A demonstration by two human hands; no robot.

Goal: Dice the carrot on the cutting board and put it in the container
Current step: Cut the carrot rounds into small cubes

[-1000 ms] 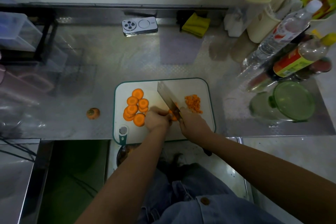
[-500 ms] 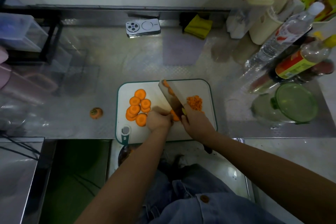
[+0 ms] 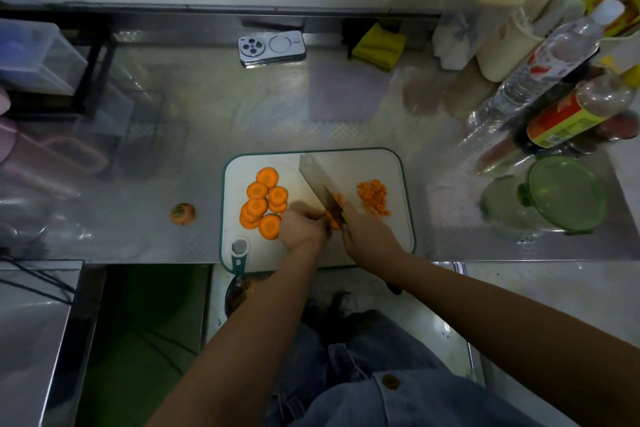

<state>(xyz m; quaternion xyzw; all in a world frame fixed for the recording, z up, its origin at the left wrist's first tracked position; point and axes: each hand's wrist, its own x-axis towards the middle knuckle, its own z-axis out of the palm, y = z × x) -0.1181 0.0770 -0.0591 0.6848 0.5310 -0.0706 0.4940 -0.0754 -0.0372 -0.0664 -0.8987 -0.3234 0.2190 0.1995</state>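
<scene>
Pinned the carrot piece (image 3: pixel 333 221) on the cutting board (image 3: pixel 375 166) under the curled left hand (image 3: pixel 303 230), against the cleaver (image 3: pixel 317 182), blade pointing away, handle clenched in the right hand (image 3: pixel 369 236); container (image 3: pixel 564 198) well apart, rightward.

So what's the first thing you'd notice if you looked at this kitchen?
The bright orange round carrot slices piled on the left of the white cutting board jump out first. Beside them a wide steel cleaver, gripped by the right hand, is down on a carrot piece that the left hand holds, with a small heap of diced carrot to its right.
</scene>
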